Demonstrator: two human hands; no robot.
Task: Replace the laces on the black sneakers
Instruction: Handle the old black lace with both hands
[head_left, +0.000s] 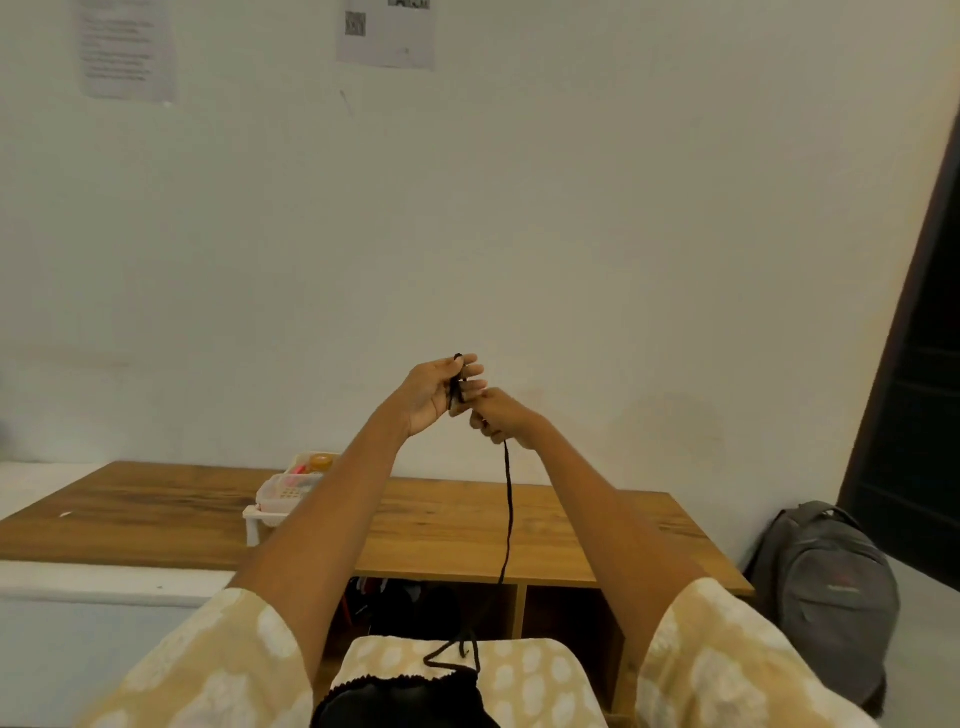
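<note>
Both hands are raised in front of the wall, touching each other. The left hand (434, 392) has its grip pinched on the upper end of the black lace (508, 512), fingers partly spread; the right hand (501, 418) is closed around the lace just below, which hangs down to the lap, above the wooden worktop (156, 514)

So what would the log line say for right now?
left hand: holds lace end up | right hand: pinches lace | lace: hangs to lap | sneakers: unclear

Dim warm light, soft wide-angle blur
</note>
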